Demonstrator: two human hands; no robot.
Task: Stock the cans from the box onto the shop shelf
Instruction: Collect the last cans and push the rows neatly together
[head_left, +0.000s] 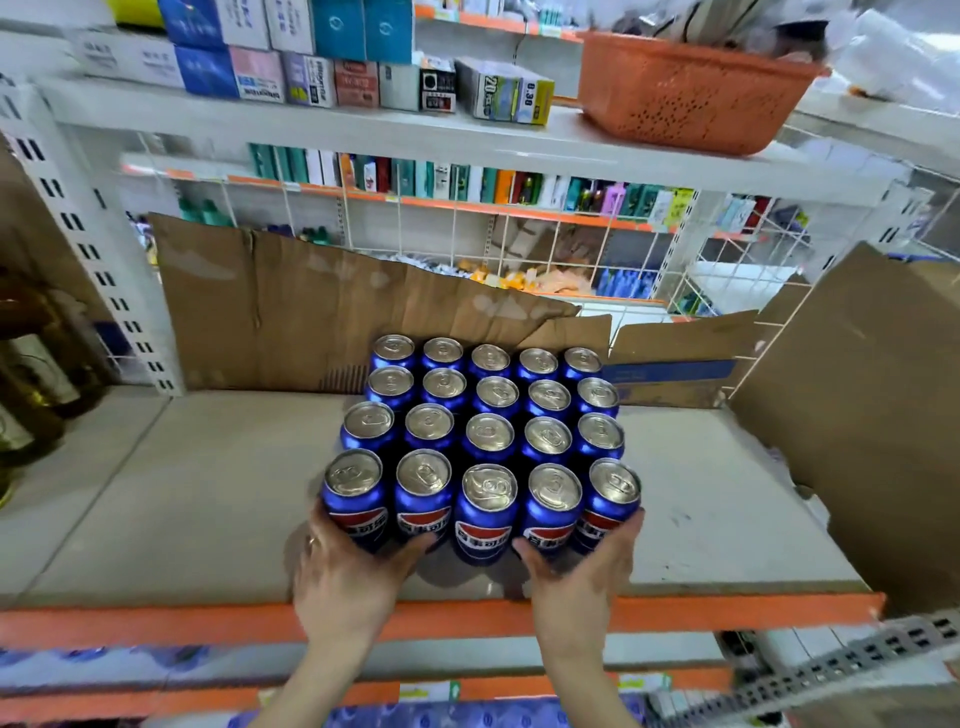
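Shop shelf (208, 493) held blue cans (488, 415) at 12 o'clock | left hand (348, 566), right hand (582, 566) each cupped front-row cans | step: squaring block; next: likely push back evenly.

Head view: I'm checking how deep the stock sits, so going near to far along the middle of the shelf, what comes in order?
Orange shelf edge → left hand and right hand → block of blue cola cans → cardboard sheet → white wire grid back.
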